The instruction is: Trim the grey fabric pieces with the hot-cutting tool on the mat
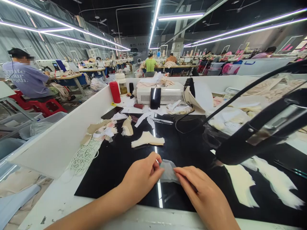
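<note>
My left hand [141, 177] and my right hand [200, 193] meet over a glossy black work surface [115, 166] near its front edge. Both pinch a small translucent grey-white fabric piece [168, 171] that lies between their fingertips. The left fingers close on its left edge, the right fingers on its right edge. A cream fabric piece [147, 140] lies flat a little beyond the hands.
A black lamp head on a gooseneck [263, 127] hangs over the right side. White fabric pieces [242, 182] lie at right, coiled white cord [83, 156] and scraps at left. Behind are a phone [112, 112], a red bottle [115, 92], a white machine [165, 92] and seated workers.
</note>
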`<action>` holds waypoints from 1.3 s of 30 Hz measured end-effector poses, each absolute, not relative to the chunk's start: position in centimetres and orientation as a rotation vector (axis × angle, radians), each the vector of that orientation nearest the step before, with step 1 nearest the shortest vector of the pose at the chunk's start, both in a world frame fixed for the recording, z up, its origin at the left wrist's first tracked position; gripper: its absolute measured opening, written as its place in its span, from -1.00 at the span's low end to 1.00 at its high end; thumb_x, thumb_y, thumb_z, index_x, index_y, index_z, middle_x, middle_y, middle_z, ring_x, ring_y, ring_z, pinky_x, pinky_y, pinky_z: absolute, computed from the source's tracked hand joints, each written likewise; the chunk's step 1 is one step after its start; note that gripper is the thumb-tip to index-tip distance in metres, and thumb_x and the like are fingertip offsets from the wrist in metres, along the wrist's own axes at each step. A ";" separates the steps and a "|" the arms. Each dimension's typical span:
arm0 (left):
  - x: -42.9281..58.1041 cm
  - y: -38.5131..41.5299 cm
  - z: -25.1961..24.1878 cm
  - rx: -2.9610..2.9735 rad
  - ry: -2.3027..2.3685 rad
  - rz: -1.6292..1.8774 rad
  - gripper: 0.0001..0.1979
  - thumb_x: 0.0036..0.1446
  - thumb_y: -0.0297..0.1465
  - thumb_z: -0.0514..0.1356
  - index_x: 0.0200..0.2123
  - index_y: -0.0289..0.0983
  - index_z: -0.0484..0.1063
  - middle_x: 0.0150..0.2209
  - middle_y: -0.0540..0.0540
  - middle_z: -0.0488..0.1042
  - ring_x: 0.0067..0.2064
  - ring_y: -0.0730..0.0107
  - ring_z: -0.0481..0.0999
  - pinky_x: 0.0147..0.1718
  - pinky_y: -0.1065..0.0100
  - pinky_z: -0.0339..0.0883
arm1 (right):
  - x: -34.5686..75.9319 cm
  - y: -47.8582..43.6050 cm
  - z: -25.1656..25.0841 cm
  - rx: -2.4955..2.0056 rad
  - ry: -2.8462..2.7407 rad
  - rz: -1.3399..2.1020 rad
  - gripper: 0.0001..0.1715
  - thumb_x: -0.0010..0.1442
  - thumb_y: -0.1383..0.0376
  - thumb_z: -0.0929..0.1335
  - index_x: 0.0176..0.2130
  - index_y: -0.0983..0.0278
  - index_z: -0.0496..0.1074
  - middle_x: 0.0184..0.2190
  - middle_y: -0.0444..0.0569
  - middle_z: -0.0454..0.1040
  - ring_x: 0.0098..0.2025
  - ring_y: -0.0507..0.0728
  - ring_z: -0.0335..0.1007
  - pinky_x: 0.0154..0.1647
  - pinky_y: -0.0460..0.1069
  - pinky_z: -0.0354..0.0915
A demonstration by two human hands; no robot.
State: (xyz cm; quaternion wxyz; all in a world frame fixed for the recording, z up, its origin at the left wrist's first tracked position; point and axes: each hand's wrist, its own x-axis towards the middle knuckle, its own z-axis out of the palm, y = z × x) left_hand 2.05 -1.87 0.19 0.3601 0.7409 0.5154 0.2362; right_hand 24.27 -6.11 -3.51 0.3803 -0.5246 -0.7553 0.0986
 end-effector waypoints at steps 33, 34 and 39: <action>1.5 -2.2 -1.6 2.657 1.280 0.560 -0.91 0.40 -0.38 0.32 -0.24 -0.20 0.54 -0.26 0.03 0.52 -0.24 0.30 0.54 -0.30 0.29 0.38 | 23.5 -6.2 -4.2 -1.324 -2.115 0.002 -0.57 0.60 0.20 0.17 -0.17 0.20 0.54 -0.35 -0.07 0.54 -0.36 0.13 0.43 -0.32 0.04 0.37; 1.5 -2.2 -1.6 2.683 1.260 0.599 -0.90 0.39 -0.39 0.32 -0.25 -0.21 0.54 -0.26 0.02 0.51 -0.24 0.29 0.53 -0.30 0.28 0.40 | 23.5 -6.2 -4.2 -1.319 -2.115 0.002 -0.57 0.60 0.20 0.17 -0.17 0.20 0.54 -0.35 -0.07 0.54 -0.36 0.13 0.44 -0.32 0.04 0.38; 1.7 -2.4 -1.5 2.868 1.107 0.826 -0.85 0.48 -0.44 0.18 -0.19 -0.26 0.54 -0.20 -0.06 0.54 -0.19 0.23 0.53 -0.22 0.20 0.47 | 23.5 -6.1 -4.3 -1.318 -2.111 0.003 -0.55 0.60 0.20 0.17 -0.20 0.21 0.53 -0.35 -0.06 0.53 -0.36 0.13 0.45 -0.31 0.05 0.39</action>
